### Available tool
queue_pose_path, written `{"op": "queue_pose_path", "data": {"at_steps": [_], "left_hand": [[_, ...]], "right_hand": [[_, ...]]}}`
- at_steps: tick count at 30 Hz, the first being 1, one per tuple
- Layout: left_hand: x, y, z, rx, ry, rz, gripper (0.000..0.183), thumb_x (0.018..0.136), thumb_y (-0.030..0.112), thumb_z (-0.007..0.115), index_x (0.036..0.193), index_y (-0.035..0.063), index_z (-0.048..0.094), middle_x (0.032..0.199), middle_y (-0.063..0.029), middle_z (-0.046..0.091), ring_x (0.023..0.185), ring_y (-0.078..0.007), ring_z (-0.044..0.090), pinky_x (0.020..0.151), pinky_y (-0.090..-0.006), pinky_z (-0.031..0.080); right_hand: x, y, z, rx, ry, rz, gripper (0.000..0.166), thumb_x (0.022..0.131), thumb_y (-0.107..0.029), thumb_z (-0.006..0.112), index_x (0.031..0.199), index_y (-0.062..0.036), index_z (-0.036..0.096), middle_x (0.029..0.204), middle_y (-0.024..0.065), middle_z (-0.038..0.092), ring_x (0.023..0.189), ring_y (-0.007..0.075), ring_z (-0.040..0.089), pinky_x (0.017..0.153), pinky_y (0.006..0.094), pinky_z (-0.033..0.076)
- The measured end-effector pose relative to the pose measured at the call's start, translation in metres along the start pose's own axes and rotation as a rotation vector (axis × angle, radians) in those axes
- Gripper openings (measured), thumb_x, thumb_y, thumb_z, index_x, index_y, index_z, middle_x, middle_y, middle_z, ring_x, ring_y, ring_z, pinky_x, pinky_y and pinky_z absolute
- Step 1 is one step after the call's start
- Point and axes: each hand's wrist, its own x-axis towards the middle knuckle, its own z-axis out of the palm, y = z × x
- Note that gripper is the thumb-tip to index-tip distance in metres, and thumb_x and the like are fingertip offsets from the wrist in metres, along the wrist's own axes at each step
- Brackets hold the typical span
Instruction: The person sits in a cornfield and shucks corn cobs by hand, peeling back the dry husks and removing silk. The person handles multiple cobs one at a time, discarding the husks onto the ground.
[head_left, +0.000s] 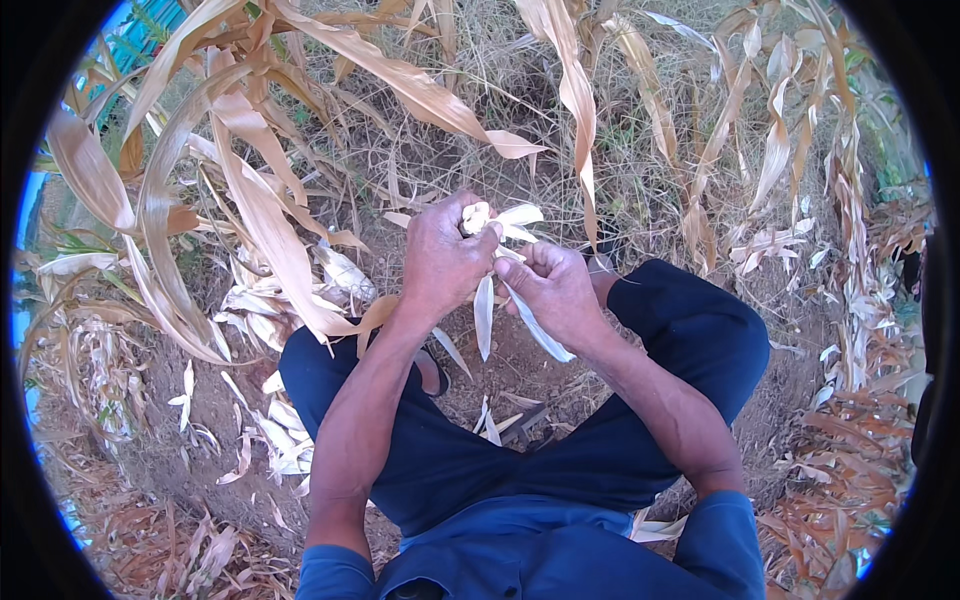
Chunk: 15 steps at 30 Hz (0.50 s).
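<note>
In the middle of the head view, my left hand (448, 251) is closed around a pale ear of corn (475, 217), whose end shows above the fingers. Loosened husk leaves (519, 219) spread to the right of the ear. My right hand (553, 289) touches the left one and pinches strips of husk between thumb and forefinger. One long strip (538, 330) hangs below my right fingers, and another white strip (484, 319) hangs between the hands. Most of the ear is hidden by my hands.
Dry corn leaves (255, 202) arch close by my left arm. A pile of husks (262, 311) lies beyond my left knee, with more husks (289, 442) beside the thigh. Dry stalks (705, 187) stand ahead right. A dark, narrow object (523, 424) lies between my legs.
</note>
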Motion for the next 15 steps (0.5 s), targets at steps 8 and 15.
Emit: {"op": "queue_pose_path", "data": {"at_steps": [8,15], "left_hand": [[-0.003,0.006,0.006,0.121,0.077,0.061,0.016,0.085,0.01,0.074,0.096,-0.0009,0.069,0.074,-0.0161,0.071,0.064,-0.0252,0.07,0.061,-0.0389,0.053],[-0.002,0.003,-0.003,0.208,0.008,0.144,0.015,0.084,0.012,0.071,0.094,0.0009,0.072,0.072,-0.0126,0.069,0.061,-0.0159,0.065,0.061,-0.0353,0.05]], "right_hand": [[-0.006,0.004,0.007,0.092,0.063,-0.007,0.026,0.1,-0.024,0.072,0.096,0.0005,0.065,0.08,0.0067,0.071,0.064,0.0102,0.066,0.057,0.0258,0.053],[-0.007,-0.009,-0.002,-0.764,0.143,-0.49,0.019,0.091,-0.023,0.077,0.093,-0.0065,0.068,0.081,0.0114,0.072,0.065,0.028,0.071,0.057,0.04,0.054]]}}
